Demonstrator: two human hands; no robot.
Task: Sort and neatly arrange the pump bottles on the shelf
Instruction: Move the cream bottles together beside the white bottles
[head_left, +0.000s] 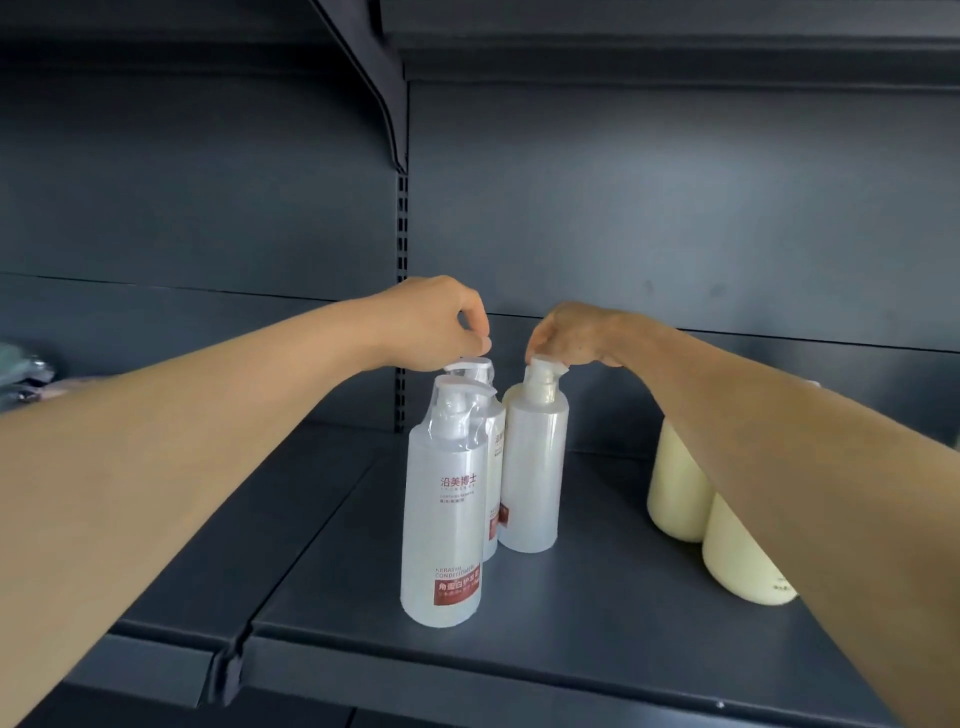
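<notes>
On the shelf (597, 613), the left hand (431, 325) pinched the rear clear bottle's (494, 447) pump; the right hand (566, 335) pinched its neighbour's (532, 467). Twisting both labels forward, upright, level with the front bottle (444, 514), seemed best

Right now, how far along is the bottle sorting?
Done: the cream bottles stand grouped at right, the front clear bottle faces label forward. In hand: left hand pinches the rear clear bottle's pump, right hand holds the unlabelled-side bottle. Left: turn and line those up.
</notes>
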